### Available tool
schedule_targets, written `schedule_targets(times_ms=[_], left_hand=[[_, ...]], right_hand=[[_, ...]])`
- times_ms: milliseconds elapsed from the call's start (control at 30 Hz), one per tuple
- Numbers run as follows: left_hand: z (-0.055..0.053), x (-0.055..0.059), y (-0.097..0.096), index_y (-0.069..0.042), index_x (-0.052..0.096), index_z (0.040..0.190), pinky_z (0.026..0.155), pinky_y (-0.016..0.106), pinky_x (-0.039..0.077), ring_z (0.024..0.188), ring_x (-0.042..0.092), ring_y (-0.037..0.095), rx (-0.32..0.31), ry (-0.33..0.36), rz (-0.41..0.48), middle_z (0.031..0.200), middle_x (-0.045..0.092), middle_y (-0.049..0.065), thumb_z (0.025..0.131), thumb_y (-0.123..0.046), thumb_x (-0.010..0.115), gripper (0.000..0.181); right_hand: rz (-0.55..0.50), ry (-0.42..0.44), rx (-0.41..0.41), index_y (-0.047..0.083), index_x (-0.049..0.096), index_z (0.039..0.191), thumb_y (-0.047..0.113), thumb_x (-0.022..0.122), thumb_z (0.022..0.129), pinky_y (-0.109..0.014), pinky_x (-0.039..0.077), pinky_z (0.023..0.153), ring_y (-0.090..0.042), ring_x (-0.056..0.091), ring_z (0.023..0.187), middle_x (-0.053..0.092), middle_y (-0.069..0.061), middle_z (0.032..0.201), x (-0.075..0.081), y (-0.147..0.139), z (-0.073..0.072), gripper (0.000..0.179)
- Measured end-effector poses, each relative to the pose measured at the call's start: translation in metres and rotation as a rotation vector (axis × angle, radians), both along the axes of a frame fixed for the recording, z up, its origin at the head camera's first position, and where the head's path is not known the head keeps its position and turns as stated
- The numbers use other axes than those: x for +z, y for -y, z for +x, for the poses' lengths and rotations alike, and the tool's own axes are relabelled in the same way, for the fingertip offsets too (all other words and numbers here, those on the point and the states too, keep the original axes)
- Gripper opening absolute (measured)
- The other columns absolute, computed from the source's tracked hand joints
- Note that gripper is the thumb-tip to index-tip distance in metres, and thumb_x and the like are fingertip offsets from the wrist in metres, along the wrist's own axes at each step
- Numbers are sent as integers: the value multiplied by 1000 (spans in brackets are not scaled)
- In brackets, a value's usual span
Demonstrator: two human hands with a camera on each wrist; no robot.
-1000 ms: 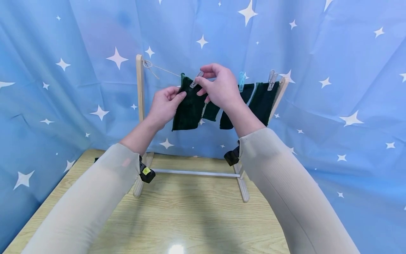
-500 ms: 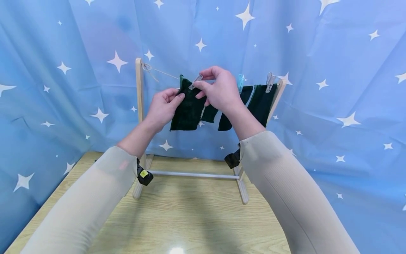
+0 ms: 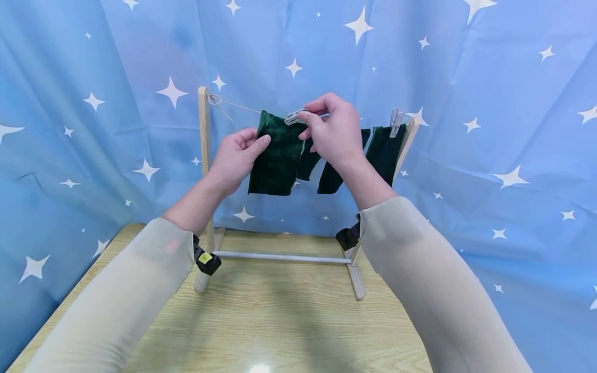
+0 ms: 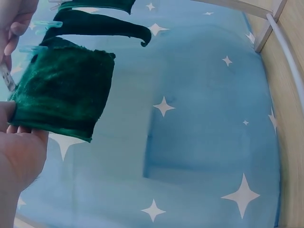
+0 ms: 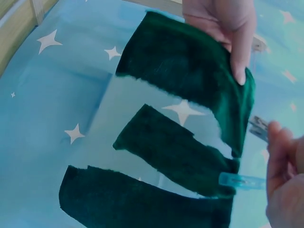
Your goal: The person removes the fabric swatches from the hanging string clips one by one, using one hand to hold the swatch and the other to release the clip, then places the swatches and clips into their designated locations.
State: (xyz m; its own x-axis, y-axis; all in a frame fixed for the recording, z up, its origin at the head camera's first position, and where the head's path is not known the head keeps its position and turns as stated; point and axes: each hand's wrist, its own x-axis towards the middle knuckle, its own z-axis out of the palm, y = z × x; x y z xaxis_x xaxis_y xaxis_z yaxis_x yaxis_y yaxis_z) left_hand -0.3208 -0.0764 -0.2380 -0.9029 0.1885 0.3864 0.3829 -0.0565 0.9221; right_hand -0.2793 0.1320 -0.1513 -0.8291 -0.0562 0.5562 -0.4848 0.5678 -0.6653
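Observation:
A dark green cloth (image 3: 275, 160) hangs at the left of a string line (image 3: 240, 106). My left hand (image 3: 233, 158) pinches its upper left edge, thumb in front and fingers behind. My right hand (image 3: 336, 132) pinches a clear grey clothespin (image 3: 295, 117) at the cloth's top edge. In the right wrist view the clothespin's tip (image 5: 259, 127) is just beside that edge, with a slim gap. A narrower green cloth (image 5: 173, 149) hangs next to it, with a light blue clothespin (image 5: 242, 181) at its top. My right hand hides this blue clothespin in the head view.
The line is tied to a wooden rack post (image 3: 205, 134) on the left. More green cloth (image 3: 386, 155) hangs at the right under another grey clothespin (image 3: 396, 123). A white bar (image 3: 284, 257) joins the rack's feet on the wooden table (image 3: 261, 321). A blue starry curtain (image 3: 466, 171) stands behind.
My right hand and the grey clothespin have moved right, and the clothespin has tilted flatter and come off the cloth's face. The cloth's top left corner now lies flatter. My left hand keeps its pinch.

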Motion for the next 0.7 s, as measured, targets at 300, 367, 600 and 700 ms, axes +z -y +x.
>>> schedule_targets(times_ms=[300,367,600,700], left_hand=[[16,-1,17,-8,59,158,129,43,44,148,60,21,-78,43,21,149,71,11,115,-27,59,47],[20,-3,23,-10,58,160,125,39,48,143,64,17,-87,47,22,145,74,7,116,-28,59,48],[36,-10,46,-9,51,164,103,24,61,124,74,9,-137,77,49,131,80,-2,115,-30,59,54],[42,-13,54,-11,45,168,117,30,53,148,59,14,-126,94,2,157,66,4,115,-33,58,59]], right_hand=[[-105,-80,-29,10,74,125,27,73,108,-23,59,61,-8,75,74,77,-7,124,-6,-35,12,24],[-118,-93,-36,10,74,124,27,74,107,-23,57,59,-8,74,72,77,-5,124,-9,-44,14,24],[-173,-148,-46,9,76,120,23,79,104,-22,56,56,-13,57,49,78,-2,122,-20,-78,23,21],[-192,-143,-72,11,77,119,23,80,103,-21,54,53,-13,56,47,79,2,124,-25,-94,31,20]])
